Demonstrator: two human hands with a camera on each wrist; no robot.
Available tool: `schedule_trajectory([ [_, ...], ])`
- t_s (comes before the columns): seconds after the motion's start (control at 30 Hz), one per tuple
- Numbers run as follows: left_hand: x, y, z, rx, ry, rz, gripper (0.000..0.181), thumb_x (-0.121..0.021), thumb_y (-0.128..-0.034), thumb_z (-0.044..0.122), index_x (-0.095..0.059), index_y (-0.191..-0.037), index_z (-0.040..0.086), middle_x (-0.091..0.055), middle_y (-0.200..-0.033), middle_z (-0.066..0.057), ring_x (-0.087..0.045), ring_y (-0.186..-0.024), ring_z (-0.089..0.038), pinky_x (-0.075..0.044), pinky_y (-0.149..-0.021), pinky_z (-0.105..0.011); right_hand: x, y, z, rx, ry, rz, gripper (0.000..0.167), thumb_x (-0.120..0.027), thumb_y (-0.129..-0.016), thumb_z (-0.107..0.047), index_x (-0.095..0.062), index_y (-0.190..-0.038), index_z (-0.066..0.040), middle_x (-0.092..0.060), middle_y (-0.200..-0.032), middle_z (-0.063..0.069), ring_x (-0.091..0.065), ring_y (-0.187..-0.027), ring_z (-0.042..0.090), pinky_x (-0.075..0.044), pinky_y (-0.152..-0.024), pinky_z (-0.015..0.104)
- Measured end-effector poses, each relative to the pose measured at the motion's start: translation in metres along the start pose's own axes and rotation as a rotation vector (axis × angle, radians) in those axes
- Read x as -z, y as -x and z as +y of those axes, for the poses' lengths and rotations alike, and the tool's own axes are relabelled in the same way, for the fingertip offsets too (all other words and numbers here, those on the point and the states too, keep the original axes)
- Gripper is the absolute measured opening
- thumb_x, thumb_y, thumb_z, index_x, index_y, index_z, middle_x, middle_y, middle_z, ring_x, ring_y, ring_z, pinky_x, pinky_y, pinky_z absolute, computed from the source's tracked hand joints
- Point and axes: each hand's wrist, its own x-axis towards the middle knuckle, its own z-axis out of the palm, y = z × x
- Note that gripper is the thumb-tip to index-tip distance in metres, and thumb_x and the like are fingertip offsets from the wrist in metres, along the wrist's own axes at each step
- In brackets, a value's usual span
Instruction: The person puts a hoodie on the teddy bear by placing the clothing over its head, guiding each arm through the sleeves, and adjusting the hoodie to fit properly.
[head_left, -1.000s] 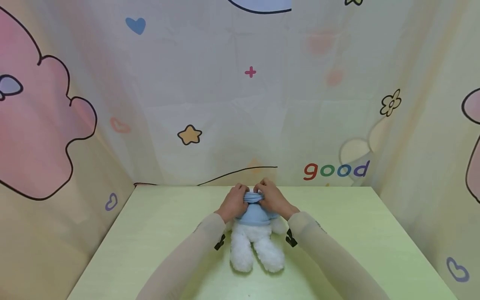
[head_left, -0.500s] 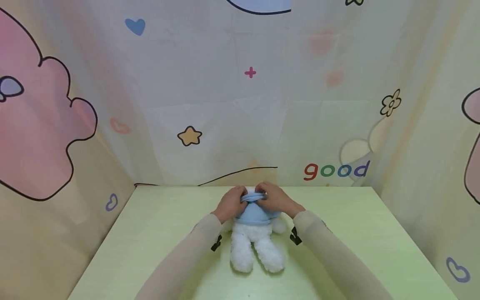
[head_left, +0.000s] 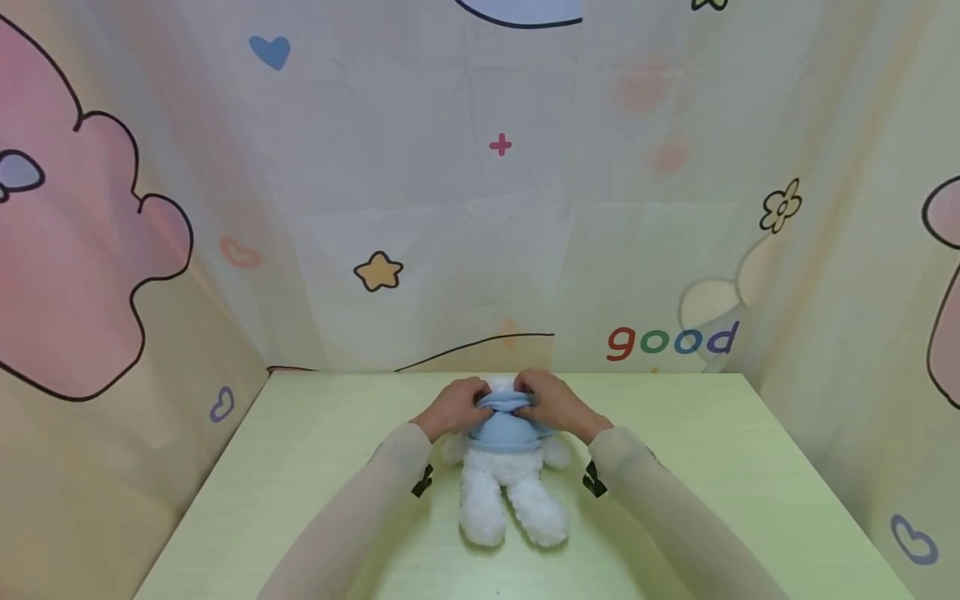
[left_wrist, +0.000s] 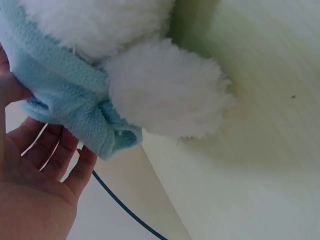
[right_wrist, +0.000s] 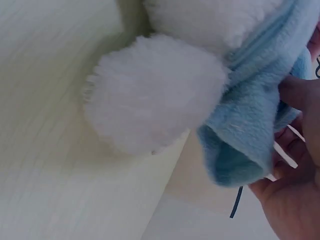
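A fluffy white plush toy [head_left: 486,500] lies on the table with its legs toward me. Its upper body is covered by a light blue fleece top [head_left: 504,432], bunched in a fold near the neck. My left hand [head_left: 454,405] pinches the left side of that fold, thumb in front and fingers behind. On the other side my right hand [head_left: 557,402] pinches the fold in the same way. A bit of white fur shows between the hands above the fold. Both wrist views show white paws beside empty-looking blue sleeves [left_wrist: 122,137]. The toy's face is not visible.
The pale green table [head_left: 675,467] ends at a printed cloth backdrop [head_left: 465,208] just behind my hands. Cloth walls also stand at the left and right. Dark clips [head_left: 423,481] sit at both wrists.
Both hands have come slightly apart, the left one moving left and nearer to me. The blue fold has come down and widened, and more white fur shows above it.
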Motion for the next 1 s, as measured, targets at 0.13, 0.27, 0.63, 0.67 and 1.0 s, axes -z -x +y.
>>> schedule_trajectory([
  [0.13,-0.003,0.002,-0.003,-0.033,-0.001,-0.001,0.009,-0.062,-0.0935,0.019,-0.063,-0.100,0.013,-0.061,-0.082,-0.001,-0.051,-0.072,-0.013,-0.042,-0.069,-0.028,-0.004,0.004,-0.002,0.026,0.035,0.029,0.018,-0.076,-0.086,-0.018,-0.059,-0.093,-0.017,-0.061,-0.084,-0.004,-0.051,-0.074,0.011,-0.043,-0.071,0.030],
  [0.27,-0.005,0.006,-0.007,-0.062,0.006,-0.016,0.014,-0.057,-0.0962,0.019,-0.062,-0.109,0.017,-0.060,-0.079,0.002,-0.050,-0.069,-0.011,-0.040,-0.068,-0.027,-0.005,0.009,-0.006,0.037,0.083,0.036,0.017,-0.073,-0.088,-0.017,-0.060,-0.099,-0.020,-0.063,-0.080,-0.006,-0.051,-0.068,0.009,-0.043,-0.066,0.027],
  [0.63,-0.006,0.007,-0.008,-0.080,0.035,-0.064,0.012,-0.051,-0.0965,0.020,-0.056,-0.088,0.012,-0.048,-0.075,0.002,-0.042,-0.066,-0.012,-0.035,-0.067,-0.027,-0.001,0.016,-0.007,0.052,0.089,-0.011,0.012,-0.069,-0.089,-0.019,-0.071,-0.099,-0.014,-0.062,-0.092,-0.002,-0.053,-0.074,0.011,-0.044,-0.069,0.029],
  [0.67,-0.006,0.008,-0.009,-0.070,0.047,-0.063,0.009,-0.052,-0.0962,0.020,-0.057,-0.094,0.014,-0.050,-0.074,0.002,-0.043,-0.065,-0.012,-0.036,-0.067,-0.027,-0.001,0.016,-0.006,0.045,0.070,-0.015,0.012,-0.068,-0.090,-0.019,-0.070,-0.101,-0.014,-0.063,-0.092,-0.002,-0.053,-0.075,0.010,-0.045,-0.070,0.028],
  [1.0,-0.007,0.019,-0.008,-0.039,0.114,-0.011,0.024,-0.054,-0.0996,0.025,-0.059,-0.118,0.012,-0.057,-0.112,-0.005,-0.054,-0.095,-0.017,-0.046,-0.085,-0.033,0.005,0.025,-0.008,0.015,-0.031,-0.005,0.020,-0.065,-0.092,-0.020,-0.068,-0.109,-0.010,-0.064,-0.102,0.003,-0.062,-0.089,0.020,-0.051,-0.080,0.036],
])
